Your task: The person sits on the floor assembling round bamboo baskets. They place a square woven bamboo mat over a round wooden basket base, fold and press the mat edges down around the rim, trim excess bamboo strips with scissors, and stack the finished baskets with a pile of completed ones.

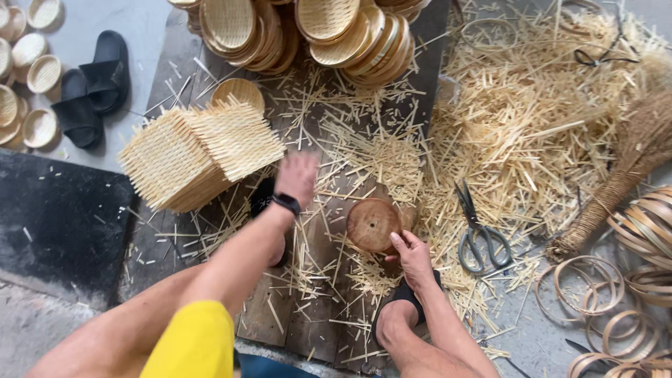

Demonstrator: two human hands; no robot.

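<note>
My left hand reaches forward over the wooden board, blurred, close to the near corner of a stack of square woven bamboo mats; I cannot tell whether it grips anything. A black band sits on that wrist. My right hand rests its fingers on the edge of a round brown wooden block lying among bamboo slivers.
Stacks of round woven baskets stand at the far edge. Grey scissors lie to the right on a heap of bamboo offcuts. A broom, bamboo rings and black sandals lie around.
</note>
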